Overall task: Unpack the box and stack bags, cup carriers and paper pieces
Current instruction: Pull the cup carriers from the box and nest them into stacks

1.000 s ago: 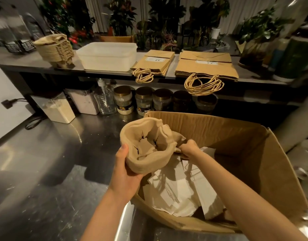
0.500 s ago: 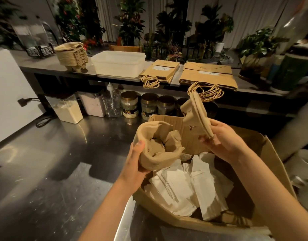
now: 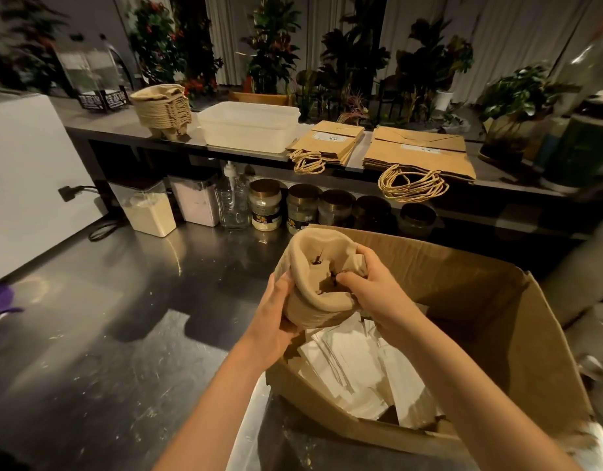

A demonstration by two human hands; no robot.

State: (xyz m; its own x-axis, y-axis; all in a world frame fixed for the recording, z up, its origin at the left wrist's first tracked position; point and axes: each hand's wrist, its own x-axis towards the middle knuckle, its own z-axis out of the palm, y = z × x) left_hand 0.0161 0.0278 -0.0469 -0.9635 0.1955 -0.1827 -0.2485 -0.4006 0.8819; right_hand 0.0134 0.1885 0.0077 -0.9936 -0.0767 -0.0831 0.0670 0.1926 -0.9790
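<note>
over the box (image 3: 470, 283), left hand (image 3: 273, 321) and right hand (image 3: 378, 294) clasped round cup carriers (image 3: 310, 280); bag labels (image 3: 340, 138) illegible

Shiny dark desk (image 3: 106, 334) below the fingers (image 3: 352, 278). On it, right under them, an open brown box (image 3: 480, 300). Past them at the back, two powder tubs (image 3: 150, 212), a pump bottle (image 3: 233, 198), a row of jars (image 3: 302, 207). Higher up and further past them, a shelf (image 3: 116, 125) with a pile of cup carriers (image 3: 162, 110), a white tub (image 3: 249, 125), a small pile of brown bags (image 3: 330, 141) and a bigger pile (image 3: 419, 154).
</note>
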